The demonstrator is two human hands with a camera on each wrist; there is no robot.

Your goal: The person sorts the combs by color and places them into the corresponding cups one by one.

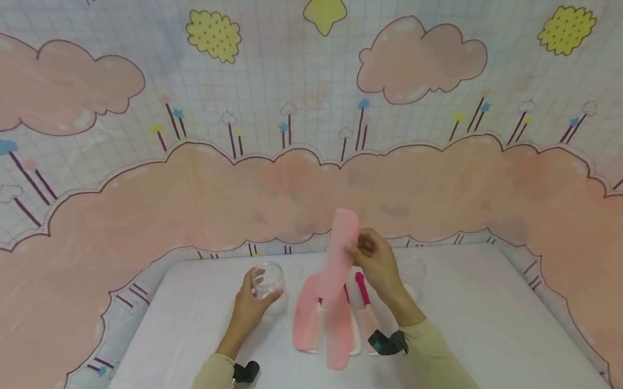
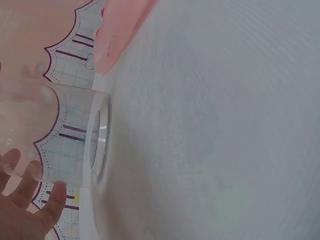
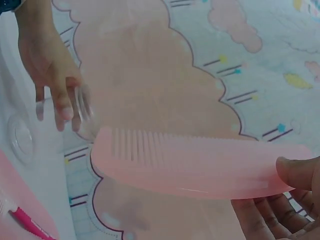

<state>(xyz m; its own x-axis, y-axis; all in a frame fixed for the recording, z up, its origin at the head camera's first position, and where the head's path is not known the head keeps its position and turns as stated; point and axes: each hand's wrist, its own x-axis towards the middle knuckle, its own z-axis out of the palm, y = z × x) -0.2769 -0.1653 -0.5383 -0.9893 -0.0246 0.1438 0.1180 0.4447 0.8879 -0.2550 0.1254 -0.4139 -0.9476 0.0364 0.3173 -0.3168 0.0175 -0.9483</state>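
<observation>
My left hand curls around a clear jar near its rim. In the left wrist view the jar's thick base meets or nearly meets the white tabletop. Between thumb and fingers my right hand pinches a pink comb, held up and tilted above the table. Its teeth show in the right wrist view, wider spaced at the far end. Below it, two more pink combs lie on the table. Beside them are slim things with magenta handles and pale ends, partly covered; their kind is unclear.
A second clear jar stands behind the right wrist, partly hidden. The white tabletop runs back to a patterned cloth backdrop. A black camera is strapped at each wrist.
</observation>
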